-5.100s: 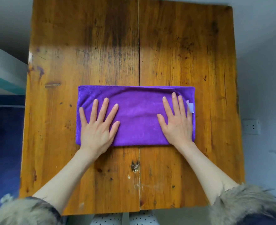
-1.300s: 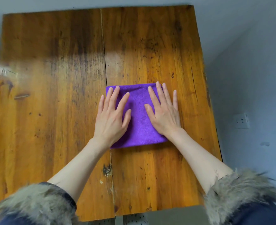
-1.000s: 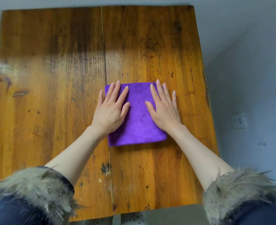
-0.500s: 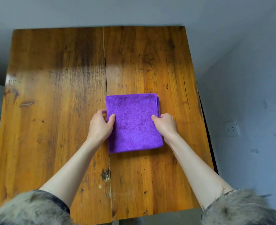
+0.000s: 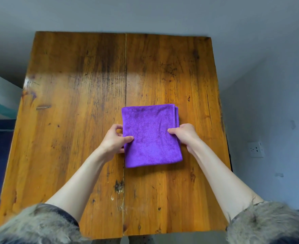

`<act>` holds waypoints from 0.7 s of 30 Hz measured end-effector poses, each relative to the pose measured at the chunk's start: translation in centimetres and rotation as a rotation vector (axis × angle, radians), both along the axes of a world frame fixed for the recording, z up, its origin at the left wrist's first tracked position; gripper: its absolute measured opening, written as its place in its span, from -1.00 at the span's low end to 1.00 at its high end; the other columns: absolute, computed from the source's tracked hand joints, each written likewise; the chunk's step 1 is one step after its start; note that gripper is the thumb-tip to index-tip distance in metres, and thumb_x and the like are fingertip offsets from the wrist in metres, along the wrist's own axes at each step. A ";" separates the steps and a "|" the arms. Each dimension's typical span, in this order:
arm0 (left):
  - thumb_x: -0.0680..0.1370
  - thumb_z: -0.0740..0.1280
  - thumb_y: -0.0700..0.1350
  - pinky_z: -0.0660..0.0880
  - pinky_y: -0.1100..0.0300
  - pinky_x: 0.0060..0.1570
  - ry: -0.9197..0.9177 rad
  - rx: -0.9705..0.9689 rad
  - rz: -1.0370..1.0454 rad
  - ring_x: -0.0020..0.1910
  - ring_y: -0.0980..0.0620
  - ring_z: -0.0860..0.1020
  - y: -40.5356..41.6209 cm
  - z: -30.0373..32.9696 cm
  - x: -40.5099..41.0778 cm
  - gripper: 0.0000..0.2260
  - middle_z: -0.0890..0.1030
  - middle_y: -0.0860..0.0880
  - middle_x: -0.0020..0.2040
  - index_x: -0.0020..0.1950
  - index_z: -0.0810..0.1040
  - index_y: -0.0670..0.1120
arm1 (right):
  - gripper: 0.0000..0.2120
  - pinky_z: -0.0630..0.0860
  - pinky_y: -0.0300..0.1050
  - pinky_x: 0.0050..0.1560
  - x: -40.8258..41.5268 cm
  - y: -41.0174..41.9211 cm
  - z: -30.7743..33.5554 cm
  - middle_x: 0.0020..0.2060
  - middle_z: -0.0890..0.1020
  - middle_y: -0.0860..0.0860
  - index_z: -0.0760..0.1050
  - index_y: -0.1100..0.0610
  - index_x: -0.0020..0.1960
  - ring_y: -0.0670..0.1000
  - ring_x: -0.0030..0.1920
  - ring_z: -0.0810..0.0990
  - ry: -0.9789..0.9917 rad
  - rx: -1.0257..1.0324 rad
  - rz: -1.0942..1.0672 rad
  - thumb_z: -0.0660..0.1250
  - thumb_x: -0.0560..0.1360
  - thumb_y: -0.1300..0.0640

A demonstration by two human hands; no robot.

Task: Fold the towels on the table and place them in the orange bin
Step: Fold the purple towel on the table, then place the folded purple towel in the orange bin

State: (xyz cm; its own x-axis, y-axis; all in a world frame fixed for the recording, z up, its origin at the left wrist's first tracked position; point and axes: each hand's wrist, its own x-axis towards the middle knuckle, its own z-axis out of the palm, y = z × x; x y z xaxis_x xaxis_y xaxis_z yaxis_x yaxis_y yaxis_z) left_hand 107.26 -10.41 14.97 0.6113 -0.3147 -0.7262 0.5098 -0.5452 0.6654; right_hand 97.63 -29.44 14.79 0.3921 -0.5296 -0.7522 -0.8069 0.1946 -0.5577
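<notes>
Pinching the folded purple towel (image 5: pixel 151 136) by its side edges, the left hand (image 5: pixel 114 140) and right hand (image 5: pixel 184 135) hold it on the tabletop (image 5: pixel 74 120); soft and light, it will likely sag unless supported underneath.

I see one purple towel (image 5: pixel 151 136), folded into a neat near-square of several layers, lying flat on the table just toward four o'clock of centre, stitched edges stacked along its three o'clock side.
</notes>
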 end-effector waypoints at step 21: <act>0.50 0.38 -0.21 0.58 0.08 -0.12 -0.027 -0.208 0.423 -0.05 0.00 0.57 22.3 13.2 -2.5 -0.68 0.56 -0.08 0.03 0.20 0.43 0.01 | -0.79 0.50 -0.04 0.02 5.1 16.6 14.4 -0.10 0.65 -0.03 0.57 0.12 0.10 -0.06 -0.11 0.59 -0.246 0.329 0.439 0.33 0.48 0.25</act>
State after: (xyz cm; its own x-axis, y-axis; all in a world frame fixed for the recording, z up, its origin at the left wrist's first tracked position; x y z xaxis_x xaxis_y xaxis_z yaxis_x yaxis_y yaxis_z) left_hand 104.80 11.93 28.17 0.7352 -0.1710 -0.6559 0.6391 -0.1473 0.7548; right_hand 102.76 -12.89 29.23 0.7046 -0.0338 -0.7088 -0.7061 0.0663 -0.7050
